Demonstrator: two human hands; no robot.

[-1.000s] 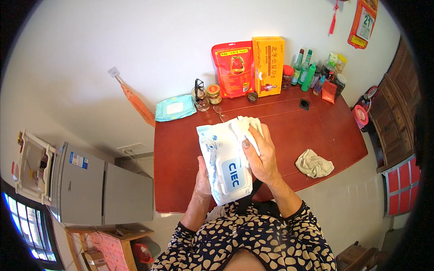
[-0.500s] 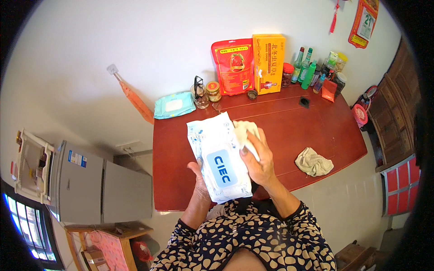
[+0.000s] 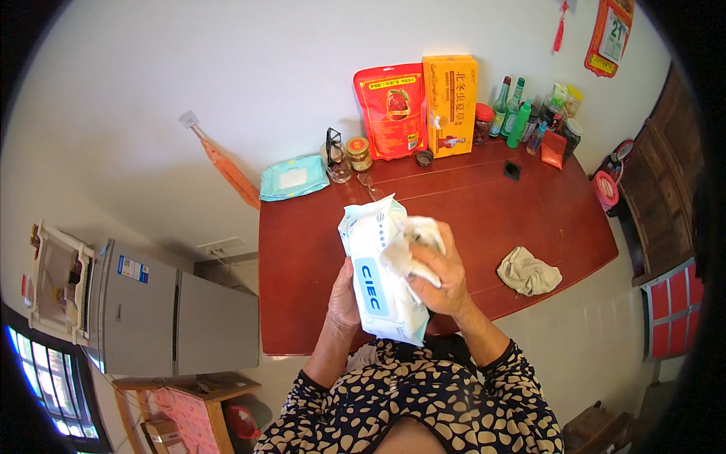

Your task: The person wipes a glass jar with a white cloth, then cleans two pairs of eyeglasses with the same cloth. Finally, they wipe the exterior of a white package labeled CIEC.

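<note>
A white and pale-blue pack of wet wipes (image 3: 384, 321) is held up over the table's near edge, tilted, its lid side facing up. My left hand (image 3: 344, 299) grips the pack along its left side, the fingers hidden beneath it. In my right hand (image 3: 448, 272) is a bunched cream cloth (image 3: 412, 246), pressed against the upper right of the pack and covering part of the lid. Another crumpled beige cloth (image 3: 528, 271) lies on the table to the right, apart from both hands.
On the dark red table (image 3: 469, 212), a light-blue wipes pack (image 3: 293, 178), glasses in a jar (image 3: 336, 155), a red pouch (image 3: 391, 110), a yellow box (image 3: 451, 102) and several bottles (image 3: 510, 110) line the wall. Eyeglasses (image 3: 370, 185) lie ahead. A grey fridge (image 3: 178, 310) stands left.
My right hand has moved the cloth from the pack's upper right edge onto its top face. The pack has turned and shifted slightly right, and my left thumb now lies against its side.
</note>
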